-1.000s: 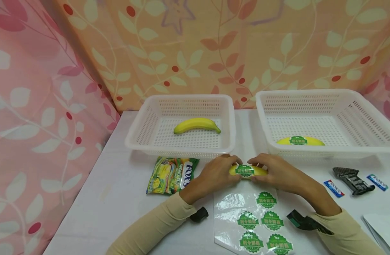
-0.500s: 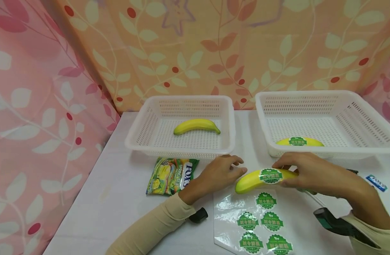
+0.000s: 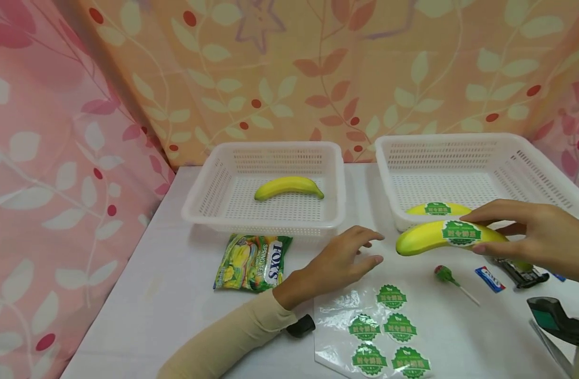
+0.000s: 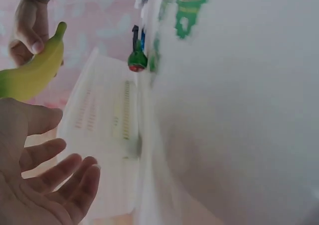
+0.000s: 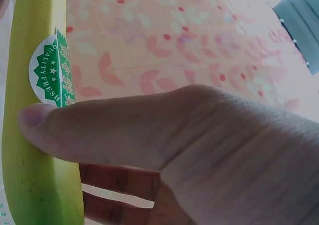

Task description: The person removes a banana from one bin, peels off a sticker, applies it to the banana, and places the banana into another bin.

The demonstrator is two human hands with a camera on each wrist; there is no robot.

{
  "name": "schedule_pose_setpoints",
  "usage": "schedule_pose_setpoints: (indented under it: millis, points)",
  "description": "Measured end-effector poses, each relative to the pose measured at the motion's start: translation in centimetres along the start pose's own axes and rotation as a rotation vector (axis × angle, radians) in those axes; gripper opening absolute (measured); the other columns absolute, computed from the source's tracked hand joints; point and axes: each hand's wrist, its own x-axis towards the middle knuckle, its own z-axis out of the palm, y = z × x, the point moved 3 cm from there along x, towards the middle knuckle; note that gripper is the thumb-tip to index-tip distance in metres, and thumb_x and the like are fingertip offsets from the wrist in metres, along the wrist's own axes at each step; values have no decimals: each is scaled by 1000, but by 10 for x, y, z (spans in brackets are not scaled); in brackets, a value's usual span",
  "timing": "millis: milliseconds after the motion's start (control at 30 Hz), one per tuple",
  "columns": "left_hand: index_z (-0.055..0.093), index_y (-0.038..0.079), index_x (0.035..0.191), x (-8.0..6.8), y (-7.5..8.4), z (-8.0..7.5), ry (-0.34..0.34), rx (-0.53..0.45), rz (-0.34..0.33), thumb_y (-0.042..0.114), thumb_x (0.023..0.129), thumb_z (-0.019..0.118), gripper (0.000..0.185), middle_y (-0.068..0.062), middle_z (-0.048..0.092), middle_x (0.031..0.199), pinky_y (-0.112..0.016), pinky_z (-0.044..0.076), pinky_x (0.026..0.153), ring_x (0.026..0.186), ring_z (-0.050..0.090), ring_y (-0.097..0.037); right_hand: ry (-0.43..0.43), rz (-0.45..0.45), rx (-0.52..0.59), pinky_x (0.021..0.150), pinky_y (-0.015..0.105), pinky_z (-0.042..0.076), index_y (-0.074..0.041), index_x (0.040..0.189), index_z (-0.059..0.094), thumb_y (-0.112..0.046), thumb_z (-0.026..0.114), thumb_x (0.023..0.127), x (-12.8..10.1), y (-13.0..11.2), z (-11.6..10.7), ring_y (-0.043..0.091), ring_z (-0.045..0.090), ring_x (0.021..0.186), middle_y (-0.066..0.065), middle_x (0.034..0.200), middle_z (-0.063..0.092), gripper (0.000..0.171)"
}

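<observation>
From the head view, my right hand (image 3: 540, 239) pinches the stickered banana (image 3: 448, 236) above the bench (image 3: 176, 295), just before the right basket (image 3: 479, 173); my left hand (image 3: 339, 263) hovers open beside the candy bag (image 3: 252, 261). A lollipop (image 3: 445, 274) and sticker sheet (image 3: 370, 326) lie below. Left wrist: fingers spread, banana (image 4: 30, 75) beyond. Right wrist: thumb (image 5: 99, 130) across the banana (image 5: 35, 135).

1. "FOX'S SPRING TEA" reads on the green candy bag (image 3: 251, 262), at nine o'clock from the left hand (image 3: 339, 260).
2. "QUALITY FRESH" curves along the green sticker (image 5: 52, 71) on the banana (image 5: 37, 130) pinched in the right hand (image 5: 164, 150).
3. The sheet's green stickers (image 3: 390, 332) carry white characters, too small to read.
</observation>
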Motion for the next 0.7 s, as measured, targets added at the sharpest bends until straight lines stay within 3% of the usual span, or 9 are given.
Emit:
schedule_pose_setpoints:
  millis: [100, 200, 467, 600, 700]
  points:
    - [56, 13, 150, 12, 10, 0, 46, 34, 48, 29, 106, 68, 48, -3, 53, 151, -13, 50, 97, 128, 63, -16, 58, -6, 13, 66, 13, 53, 0, 121, 76, -24, 98, 75, -2, 6, -2, 43, 63, 103, 23, 118, 72, 56]
    - [53, 13, 153, 27, 18, -1, 71, 42, 49, 31, 105, 70, 54, -5, 45, 158, -10, 48, 96, 129, 62, -15, 102, -20, 13, 65, 9, 49, 2, 118, 76, -18, 98, 74, -3, 10, -3, 45, 64, 100, 23, 116, 71, 53]
    - [48, 15, 158, 63, 14, 5, 162, -41, -41, 32, 104, 70, 61, -9, 26, 172, -10, 50, 91, 127, 63, -16, 114, -20, 23, 66, 3, 42, 6, 119, 74, -15, 96, 78, -4, 14, -3, 46, 62, 102, 27, 118, 68, 51]
    - [50, 16, 158, 73, 6, 8, 207, -59, -100, 37, 105, 68, 60, -6, 22, 174, -12, 50, 89, 125, 63, -15, 88, 0, 13, 65, 7, 46, 5, 122, 73, -23, 94, 81, 0, 16, -4, 45, 63, 102, 27, 118, 69, 53]
    - [51, 17, 158, 77, 2, 9, 225, -73, -132, 38, 105, 69, 60, -2, 22, 175, -14, 52, 89, 126, 64, -17, 45, 31, 4, 65, 21, 56, 3, 126, 72, -32, 91, 84, 3, 17, -4, 43, 65, 98, 29, 121, 69, 58]
